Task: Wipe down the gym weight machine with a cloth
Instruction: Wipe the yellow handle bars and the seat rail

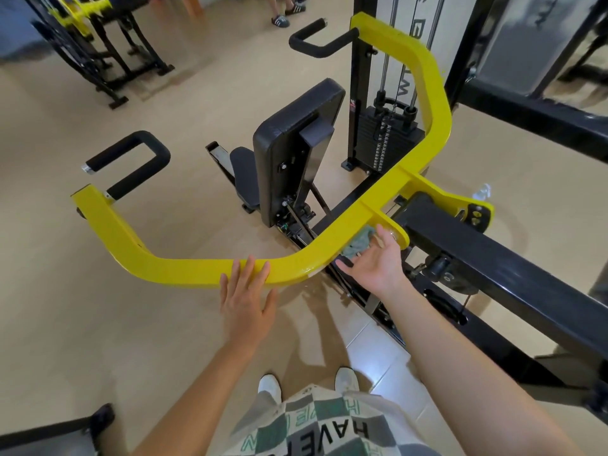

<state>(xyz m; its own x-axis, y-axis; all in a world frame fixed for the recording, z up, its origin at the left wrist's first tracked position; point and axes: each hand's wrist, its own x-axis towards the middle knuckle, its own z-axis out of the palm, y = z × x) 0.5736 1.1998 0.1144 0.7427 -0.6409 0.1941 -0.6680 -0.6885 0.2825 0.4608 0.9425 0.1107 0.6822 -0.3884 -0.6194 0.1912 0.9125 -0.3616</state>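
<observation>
The weight machine's yellow press arm (pixel 184 268) curves across the middle of the view, with black foam handles (pixel 131 159) at its ends. My left hand (pixel 246 297) lies flat with straight fingers on the near side of the yellow bar. My right hand (pixel 378 258) is under the bar's right bend, palm up, fingers pressing a grey-green cloth (pixel 358 245) against the yellow metal. Part of the cloth is hidden behind the bar and my fingers.
Behind the bar stand the black padded backrest (pixel 296 133), the seat (pixel 245 176) and the weight stack (pixel 385 139). A black frame beam (pixel 493 258) runs to the right. Another machine (pixel 98 44) stands at far left; a person's feet (pixel 283 14) are at the top.
</observation>
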